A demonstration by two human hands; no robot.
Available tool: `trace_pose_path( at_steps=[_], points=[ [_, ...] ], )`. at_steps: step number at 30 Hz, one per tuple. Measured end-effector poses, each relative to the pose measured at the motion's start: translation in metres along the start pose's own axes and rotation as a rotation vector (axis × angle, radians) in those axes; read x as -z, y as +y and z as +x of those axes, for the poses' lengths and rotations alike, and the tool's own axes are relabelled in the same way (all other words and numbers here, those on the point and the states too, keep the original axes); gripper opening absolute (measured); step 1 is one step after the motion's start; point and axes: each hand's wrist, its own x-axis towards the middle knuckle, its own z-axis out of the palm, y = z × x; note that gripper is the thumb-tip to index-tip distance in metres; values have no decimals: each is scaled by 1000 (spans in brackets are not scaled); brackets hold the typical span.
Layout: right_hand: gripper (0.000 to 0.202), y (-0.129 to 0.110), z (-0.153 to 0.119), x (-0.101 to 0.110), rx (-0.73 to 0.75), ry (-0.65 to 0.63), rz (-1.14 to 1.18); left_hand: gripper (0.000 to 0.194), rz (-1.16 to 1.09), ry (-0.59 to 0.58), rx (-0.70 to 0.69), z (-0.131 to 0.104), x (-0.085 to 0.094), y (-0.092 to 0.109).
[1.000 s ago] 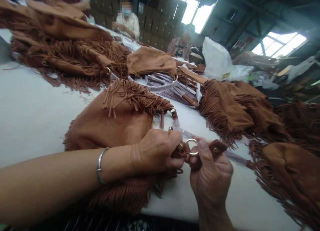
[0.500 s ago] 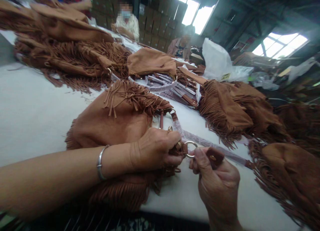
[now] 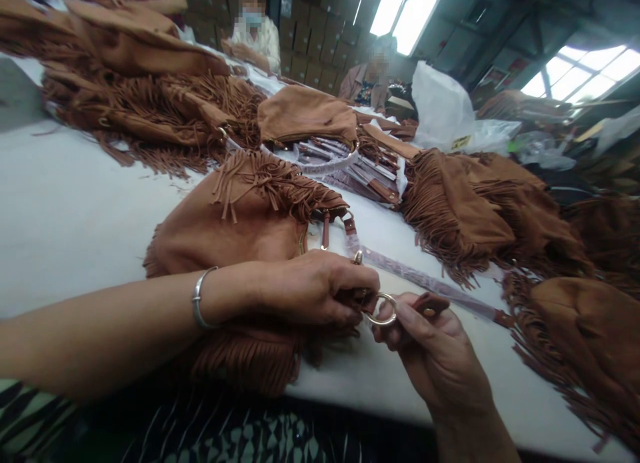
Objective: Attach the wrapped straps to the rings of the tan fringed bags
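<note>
A brown suede bag (image 3: pixel 240 233) with fringe lies on the table, its gold zipper partly open. My left hand (image 3: pixel 320 286), a silver bangle at the wrist, is closed on the bag's right end beside a gold metal ring (image 3: pixel 384 321). The ring joins a short leather loop that the left fingers partly hide. From the other side, my right hand (image 3: pixel 435 346) pinches the ring between thumb and fingers. A brown leather tab (image 3: pixel 431 304) with a gold stud sticks out above that thumb. Behind the hands, a plastic-wrapped strap (image 3: pixel 425 274) runs rightward from the bag.
More fringed bags are heaped at the left (image 3: pixel 150 116) and right (image 3: pixel 460 209) of the white table (image 3: pixel 80 203). Wrapped straps (image 3: pixel 345 163) lie under another bag (image 3: pixel 307 116). A white plastic bag (image 3: pixel 440 106) stands behind. People are across the table.
Both hands and the ring stay together; the ring has tilted and sits slightly lower in view. The whole scene has shifted a little as the camera moved.
</note>
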Motion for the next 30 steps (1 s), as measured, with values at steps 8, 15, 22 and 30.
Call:
trace_pose_path(
  at_steps=[8, 15, 22, 30],
  points=[
    [11, 12, -4, -12, 89, 72, -108, 16, 386, 148, 53, -10, -4, 9],
    [7, 31, -11, -33, 268, 142, -228, 80, 607, 813, 226, -65, -24, 50],
    [12, 34, -27, -33, 527, 12, -495, 43, 125, 613, 173, -67, -48, 81],
    [20, 36, -13, -28, 92, -44, -180, 50, 249, 294, 259, -65, -42, 27]
  ],
)
